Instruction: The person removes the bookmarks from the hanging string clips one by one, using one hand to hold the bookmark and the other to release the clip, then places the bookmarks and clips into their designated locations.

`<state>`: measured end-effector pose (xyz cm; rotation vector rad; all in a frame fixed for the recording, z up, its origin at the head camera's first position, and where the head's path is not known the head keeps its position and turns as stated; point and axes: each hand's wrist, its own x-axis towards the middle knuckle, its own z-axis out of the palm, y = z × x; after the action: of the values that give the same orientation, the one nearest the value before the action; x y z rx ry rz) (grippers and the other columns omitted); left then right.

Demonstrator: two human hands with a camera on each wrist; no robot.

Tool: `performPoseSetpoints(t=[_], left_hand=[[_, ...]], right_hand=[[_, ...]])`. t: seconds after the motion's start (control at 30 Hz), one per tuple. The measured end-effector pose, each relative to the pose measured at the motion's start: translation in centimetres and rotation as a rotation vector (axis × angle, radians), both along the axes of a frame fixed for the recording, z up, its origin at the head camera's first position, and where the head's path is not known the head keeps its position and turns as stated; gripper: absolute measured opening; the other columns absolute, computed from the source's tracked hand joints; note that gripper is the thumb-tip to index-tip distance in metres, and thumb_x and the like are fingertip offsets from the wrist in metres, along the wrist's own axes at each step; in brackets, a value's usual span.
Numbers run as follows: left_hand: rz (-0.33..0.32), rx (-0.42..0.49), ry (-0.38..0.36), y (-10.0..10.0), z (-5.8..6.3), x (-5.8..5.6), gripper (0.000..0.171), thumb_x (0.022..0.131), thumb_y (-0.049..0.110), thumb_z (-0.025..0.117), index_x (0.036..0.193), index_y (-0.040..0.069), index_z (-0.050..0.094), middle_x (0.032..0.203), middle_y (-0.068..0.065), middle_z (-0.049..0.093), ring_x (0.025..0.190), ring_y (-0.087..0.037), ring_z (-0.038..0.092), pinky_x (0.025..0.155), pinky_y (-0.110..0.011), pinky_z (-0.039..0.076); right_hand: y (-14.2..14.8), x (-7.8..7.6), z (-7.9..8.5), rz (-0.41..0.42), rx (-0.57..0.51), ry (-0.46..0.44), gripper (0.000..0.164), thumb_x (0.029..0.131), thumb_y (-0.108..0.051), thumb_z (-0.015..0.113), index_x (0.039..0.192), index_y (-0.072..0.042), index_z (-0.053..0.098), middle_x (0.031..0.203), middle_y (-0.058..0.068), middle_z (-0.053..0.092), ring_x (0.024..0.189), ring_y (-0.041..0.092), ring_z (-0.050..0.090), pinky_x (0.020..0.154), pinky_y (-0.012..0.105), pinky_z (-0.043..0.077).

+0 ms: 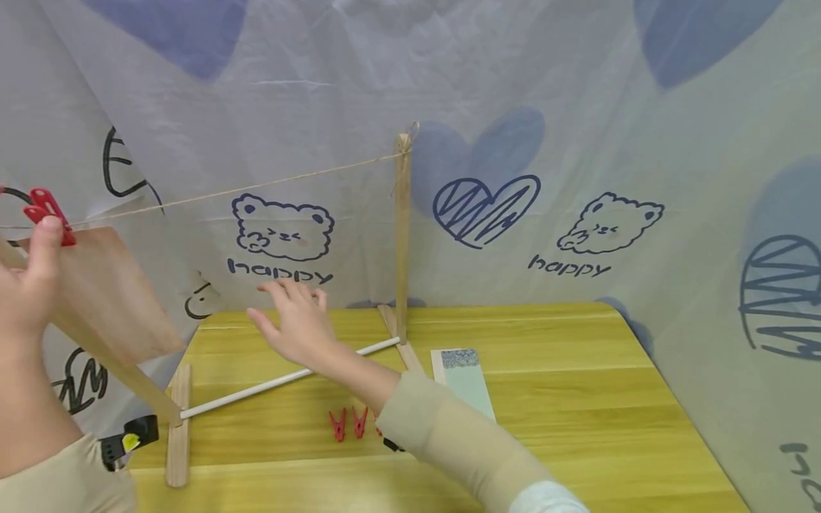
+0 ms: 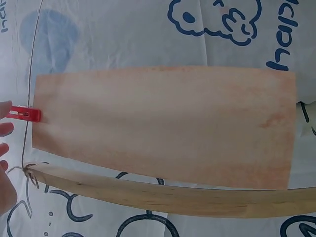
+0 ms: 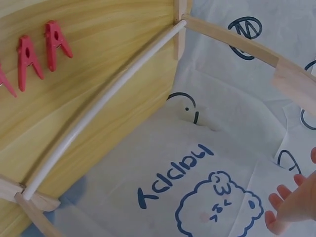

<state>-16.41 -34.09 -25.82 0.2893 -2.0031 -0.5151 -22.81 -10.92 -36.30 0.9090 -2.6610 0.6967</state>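
Observation:
My left hand (image 1: 26,285) is at the left end of the twine, its thumb and finger pinching a red clothespin (image 1: 54,217). That clothespin (image 2: 27,114) bites over the twine and the top edge of a pale reddish-brown sheet (image 2: 168,123), which hangs down beside a wooden post. My right hand (image 1: 298,320) is in the air over the table, fingers spread and loosely bent, holding nothing. In the right wrist view the right hand (image 3: 294,205) shows at the lower right, away from the hanging sheet (image 3: 296,84).
The twine (image 1: 276,182) runs to a right wooden post (image 1: 402,235). A white rod (image 1: 276,382) joins the two post bases. Several red clothespins (image 3: 27,61) lie on the wooden table (image 1: 564,399). Right of the rack lies a pale green card (image 1: 465,385) with a patterned blue end.

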Motion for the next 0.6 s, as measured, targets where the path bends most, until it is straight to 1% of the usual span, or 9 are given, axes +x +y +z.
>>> performPoseSetpoints(t=[0.03, 0.17, 0.3, 0.43, 0.5, 0.6], left_hand=[[-0.02, -0.001, 0.012, -0.2, 0.0, -0.2, 0.053, 0.09, 0.042, 0.049, 0.137, 0.017, 0.041, 0.143, -0.003, 0.037, 0.13, -0.016, 0.03, 0.108, -0.032, 0.023], [-0.06, -0.021, 0.023, -0.7, 0.0, -0.7, 0.051, 0.09, 0.041, 0.051, 0.134, 0.018, 0.045, 0.141, -0.001, 0.039, 0.128, -0.015, 0.032, 0.106, -0.03, 0.024], [-0.107, -0.048, 0.027, -0.8, 0.5, -1.0, 0.051, 0.089, 0.042, 0.053, 0.132, 0.015, 0.048, 0.139, -0.006, 0.042, 0.128, -0.017, 0.034, 0.107, -0.031, 0.023], [-0.118, -0.047, 0.002, -0.6, 1.0, -1.0, 0.05, 0.088, 0.04, 0.053, 0.131, 0.015, 0.049, 0.138, -0.01, 0.044, 0.127, -0.021, 0.036, 0.106, -0.03, 0.024], [-0.109, -0.04, -0.004, -0.7, 1.1, -1.1, 0.048, 0.088, 0.039, 0.054, 0.13, 0.017, 0.05, 0.137, -0.008, 0.045, 0.125, -0.021, 0.038, 0.104, -0.027, 0.026], [-0.118, -0.05, 0.009, -1.1, 1.2, -1.2, 0.046, 0.088, 0.038, 0.056, 0.129, 0.017, 0.052, 0.135, -0.008, 0.047, 0.123, -0.021, 0.04, 0.103, -0.025, 0.027]], right_hand=[[-0.1, 0.0, 0.1, 0.005, -0.001, -0.007, 0.045, 0.094, -0.047, 0.039, 0.13, -0.021, 0.044, 0.135, -0.004, 0.044, 0.123, 0.01, 0.039, 0.1, 0.036, 0.025], [-0.6, 0.1, 0.5, 0.025, 0.005, -0.027, 0.047, 0.094, -0.049, 0.037, 0.133, -0.023, 0.042, 0.137, -0.004, 0.042, 0.126, 0.01, 0.036, 0.101, 0.036, 0.025], [-1.0, 0.2, 1.0, 0.049, 0.003, -0.044, 0.048, 0.094, -0.05, 0.035, 0.134, -0.023, 0.041, 0.138, -0.004, 0.041, 0.127, 0.01, 0.035, 0.1, 0.035, 0.025], [-1.6, 0.3, 1.6, 0.063, -0.003, -0.081, 0.049, 0.094, -0.051, 0.034, 0.135, -0.025, 0.04, 0.138, -0.006, 0.04, 0.125, 0.01, 0.036, 0.1, 0.033, 0.025], [-2.0, 0.4, 1.8, 0.066, -0.005, -0.101, 0.048, 0.094, -0.051, 0.035, 0.135, -0.026, 0.039, 0.138, -0.008, 0.04, 0.125, 0.009, 0.036, 0.099, 0.033, 0.025], [-2.6, 0.5, 2.1, 0.066, -0.006, -0.128, 0.048, 0.093, -0.051, 0.036, 0.135, -0.028, 0.039, 0.139, -0.009, 0.039, 0.126, 0.007, 0.035, 0.098, 0.031, 0.025]])
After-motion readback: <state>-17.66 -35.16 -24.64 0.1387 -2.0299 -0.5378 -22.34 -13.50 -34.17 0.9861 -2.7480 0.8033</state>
